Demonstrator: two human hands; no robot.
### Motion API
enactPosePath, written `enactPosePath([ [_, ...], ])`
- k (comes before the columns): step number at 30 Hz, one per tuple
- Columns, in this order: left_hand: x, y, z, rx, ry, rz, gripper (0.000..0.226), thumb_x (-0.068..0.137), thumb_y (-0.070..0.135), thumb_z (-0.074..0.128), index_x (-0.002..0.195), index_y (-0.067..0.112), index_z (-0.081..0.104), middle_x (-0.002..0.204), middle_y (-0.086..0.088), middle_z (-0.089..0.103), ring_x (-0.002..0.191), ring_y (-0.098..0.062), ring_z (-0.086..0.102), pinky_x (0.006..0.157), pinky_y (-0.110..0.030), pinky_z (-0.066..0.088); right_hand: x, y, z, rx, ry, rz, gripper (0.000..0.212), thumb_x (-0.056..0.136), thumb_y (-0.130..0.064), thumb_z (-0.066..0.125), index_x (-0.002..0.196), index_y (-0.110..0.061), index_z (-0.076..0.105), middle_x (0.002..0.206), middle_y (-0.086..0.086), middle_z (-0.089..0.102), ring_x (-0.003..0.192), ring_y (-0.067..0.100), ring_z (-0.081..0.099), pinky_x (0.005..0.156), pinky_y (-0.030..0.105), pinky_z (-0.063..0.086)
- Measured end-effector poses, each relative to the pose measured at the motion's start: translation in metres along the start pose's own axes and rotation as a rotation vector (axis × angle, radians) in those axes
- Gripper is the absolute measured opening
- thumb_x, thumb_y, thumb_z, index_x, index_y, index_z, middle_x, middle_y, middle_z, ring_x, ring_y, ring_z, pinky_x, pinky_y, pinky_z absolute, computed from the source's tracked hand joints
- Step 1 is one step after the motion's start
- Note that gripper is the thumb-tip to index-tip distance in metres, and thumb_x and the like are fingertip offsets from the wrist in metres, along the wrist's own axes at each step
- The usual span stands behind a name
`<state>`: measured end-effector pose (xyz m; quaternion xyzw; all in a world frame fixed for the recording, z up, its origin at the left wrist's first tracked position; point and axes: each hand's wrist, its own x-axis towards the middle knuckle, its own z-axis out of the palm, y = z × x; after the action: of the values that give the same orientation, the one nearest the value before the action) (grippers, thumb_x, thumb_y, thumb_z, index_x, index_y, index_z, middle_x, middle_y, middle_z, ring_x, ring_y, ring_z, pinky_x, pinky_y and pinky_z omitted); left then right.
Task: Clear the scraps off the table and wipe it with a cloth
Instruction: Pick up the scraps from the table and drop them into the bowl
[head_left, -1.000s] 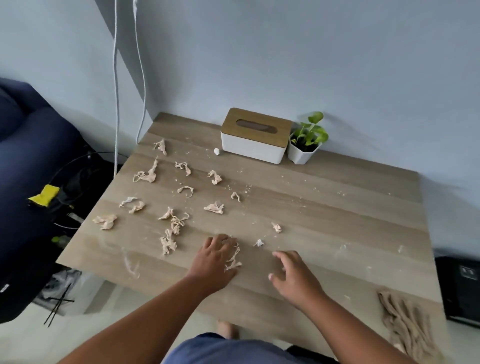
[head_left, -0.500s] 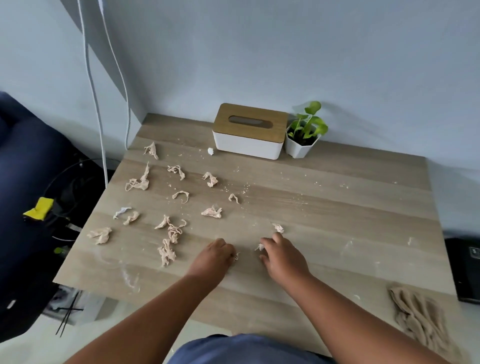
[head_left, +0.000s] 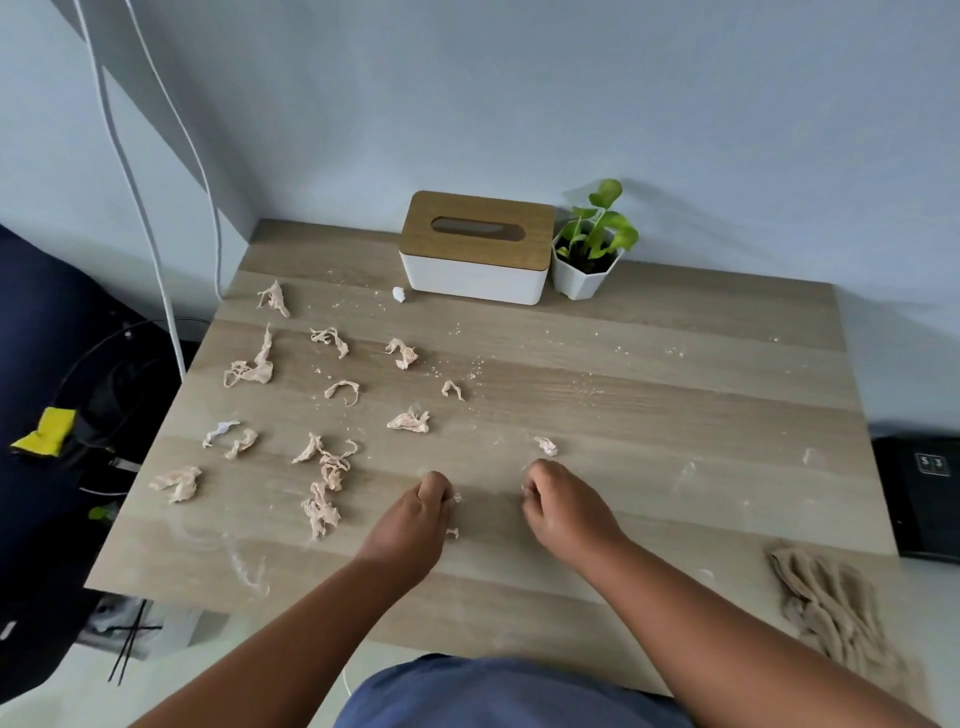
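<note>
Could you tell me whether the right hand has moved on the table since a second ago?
Yes. The right hand has slid forward, away from the table's near edge toward the small scrap and the tissue box.

Domestic room, prob. a living rm or bedroom — suggested by the light wood-grain table (head_left: 649, 395) pushed into a corner against plain pale-blue painted walls (head_left: 519, 93). A tissue box (head_left: 475, 249) w/ wooden lid and a small potted plant (head_left: 589, 249) are set at the back edge, as in a home. Dark blue upholstered seating (head_left: 47, 332) is seen at left, white cables (head_left: 130, 171) are hung down the wall, and misc. household clutter is left on the floor — no lab or shop fittings shown.
</note>
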<state>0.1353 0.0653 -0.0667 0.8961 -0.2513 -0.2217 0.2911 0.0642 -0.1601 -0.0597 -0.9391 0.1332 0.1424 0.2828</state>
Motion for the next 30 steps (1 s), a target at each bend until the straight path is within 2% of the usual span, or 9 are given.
enactPosePath([
  [3, 0.001, -0.005, -0.001, -0.001, 0.019, 0.023, 0.015, 0.101, 0.005, 0.046, 0.108, 0.012, 0.057, 0.095, 0.0, 0.058, 0.079, -0.017, 0.052, 0.074, -0.031, 0.044, -0.001, 0.001, -0.002, 0.034, -0.011, 0.032, 0.011, 0.096, -0.019, 0.052, 0.096, -0.023, 0.042, 0.077, -0.008, 0.047, 0.069, 0.022, 0.048, 0.061, 0.032, 0.03],
  [6, 0.003, -0.002, -0.006, -0.01, 0.043, 0.035, 0.018, 0.101, 0.004, 0.046, 0.11, 0.01, 0.06, 0.102, -0.001, 0.061, 0.089, -0.016, 0.055, 0.079, -0.026, 0.041, -0.001, 0.005, -0.001, 0.062, 0.011, 0.03, 0.006, 0.098, -0.016, 0.05, 0.102, -0.019, 0.049, 0.087, -0.008, 0.049, 0.073, 0.019, 0.049, 0.064, 0.031, 0.031],
  [8, 0.005, 0.001, -0.012, -0.023, 0.058, 0.04, 0.015, 0.098, 0.002, 0.048, 0.104, 0.009, 0.06, 0.097, -0.001, 0.062, 0.09, -0.016, 0.055, 0.078, -0.025, 0.039, 0.0, 0.006, -0.003, 0.077, 0.032, 0.024, 0.01, 0.099, -0.014, 0.05, 0.107, -0.015, 0.056, 0.097, -0.007, 0.052, 0.08, 0.02, 0.055, 0.068, 0.031, 0.037],
  [10, 0.006, 0.005, -0.019, -0.027, 0.059, 0.048, 0.011, 0.094, 0.004, 0.049, 0.09, 0.011, 0.056, 0.087, 0.001, 0.058, 0.082, -0.016, 0.051, 0.073, -0.026, 0.035, 0.0, 0.006, -0.006, 0.092, 0.063, 0.012, 0.012, 0.098, -0.01, 0.05, 0.107, -0.01, 0.06, 0.104, 0.0, 0.057, 0.089, 0.024, 0.06, 0.075, 0.034, 0.045],
  [13, 0.008, 0.01, -0.028, -0.03, 0.027, 0.048, 0.008, 0.086, 0.016, 0.045, 0.078, 0.014, 0.046, 0.075, 0.002, 0.05, 0.072, -0.016, 0.042, 0.066, -0.029, 0.028, 0.001, 0.007, -0.01, 0.095, 0.119, 0.018, 0.01, 0.097, -0.009, 0.052, 0.095, -0.009, 0.061, 0.101, 0.005, 0.056, 0.084, 0.026, 0.06, 0.076, 0.038, 0.049],
  [18, 0.013, 0.012, -0.034, -0.049, -0.003, -0.002, 0.012, 0.088, 0.019, 0.04, 0.079, 0.013, 0.044, 0.069, -0.004, 0.053, 0.068, -0.024, 0.046, 0.064, -0.042, 0.037, 0.004, 0.011, -0.013, 0.103, 0.147, 0.012, 0.012, 0.098, -0.008, 0.051, 0.094, -0.01, 0.062, 0.1, 0.002, 0.057, 0.084, 0.023, 0.061, 0.078, 0.039, 0.051],
  [21, 0.017, 0.009, -0.033, -0.011, -0.02, -0.035, 0.011, 0.095, 0.01, 0.044, 0.085, 0.012, 0.048, 0.069, -0.004, 0.057, 0.067, -0.026, 0.052, 0.063, -0.046, 0.043, 0.005, 0.012, -0.014, 0.1, 0.17, 0.008, 0.012, 0.097, -0.005, 0.051, 0.096, -0.01, 0.062, 0.101, 0.0, 0.056, 0.085, 0.023, 0.062, 0.076, 0.037, 0.05],
  [26, 0.024, 0.004, -0.03, -0.009, -0.04, -0.081, 0.013, 0.092, 0.006, 0.046, 0.094, 0.017, 0.053, 0.077, 0.005, 0.056, 0.073, -0.018, 0.052, 0.066, -0.034, 0.036, 0.012, 0.016, -0.016, 0.114, 0.2, 0.014, 0.018, 0.096, 0.004, 0.05, 0.1, -0.006, 0.064, 0.106, 0.009, 0.065, 0.094, 0.028, 0.065, 0.081, 0.041, 0.053],
  [30, 0.029, 0.002, -0.031, -0.045, -0.038, -0.079, 0.027, 0.088, -0.007, 0.045, 0.098, 0.014, 0.058, 0.091, 0.002, 0.057, 0.085, -0.019, 0.056, 0.075, -0.033, 0.044, 0.018, 0.017, -0.019, 0.119, 0.203, 0.024, 0.022, 0.095, 0.007, 0.047, 0.101, -0.005, 0.065, 0.105, 0.01, 0.065, 0.094, 0.026, 0.064, 0.08, 0.037, 0.051],
])
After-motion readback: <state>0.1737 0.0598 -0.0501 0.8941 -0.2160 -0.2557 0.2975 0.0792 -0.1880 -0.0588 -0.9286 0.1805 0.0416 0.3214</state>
